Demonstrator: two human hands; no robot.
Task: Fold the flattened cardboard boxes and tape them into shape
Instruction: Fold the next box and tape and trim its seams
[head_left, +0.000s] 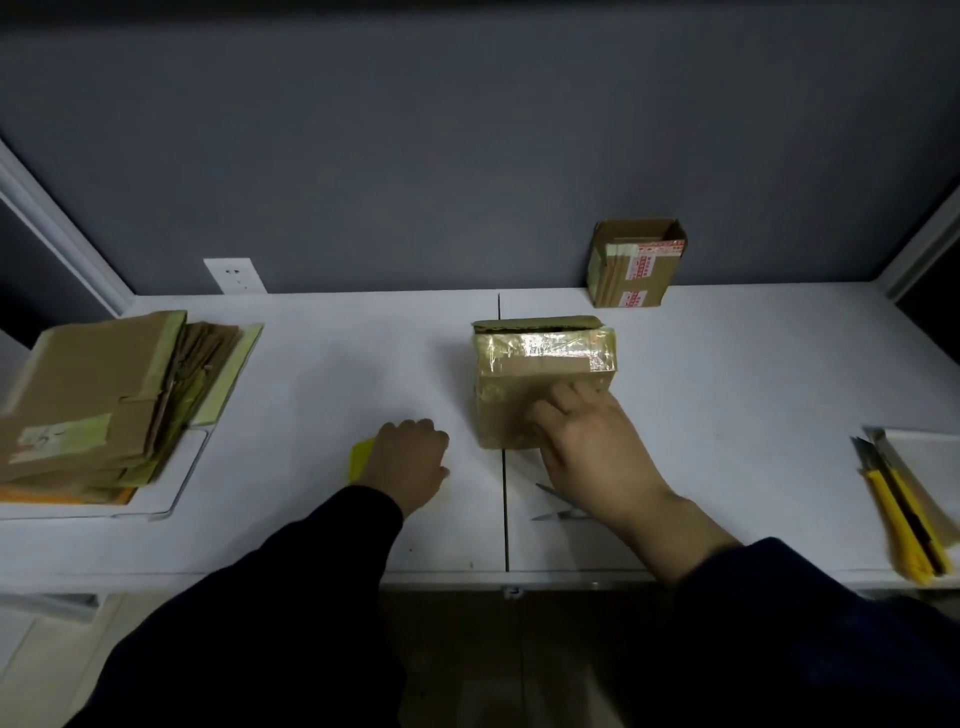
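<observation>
Right grip (587, 431): the fingers are a bit bent and lie on the near top of the taped box (543, 379). They are apart and not wrapped round it. I think they press down so the box does not slide and the tape sticks.
Taped box: right under the right grip, standing on the counter (311, 364). Shiny tape (545, 345) runs across the top, just past the fingertips. A flap (535, 323) at the far edge sticks up a little, so this box may not be all done.
Left grip (410, 457): the fingers curl down and clamp on a yellow thing (361, 460). This grip is near the box on its left side and does not touch it.
Yellow thing: it peeks out from the left side of the left grip. It is too hidden to name. It may be a tape tool, ready for the next strip.
Metal blades (556, 515): on the counter just under the right wrist, close by for cutting.
Flat boxes (93, 395): a pile on a white tray (171, 483), well out to the left of the left grip, waiting to be folded.
Back box (636, 262): beyond the right grip, by the wall, with flat cardboard standing in it.
Yellow knives (904, 519): well out to the right of the right grip, out of the way.
</observation>
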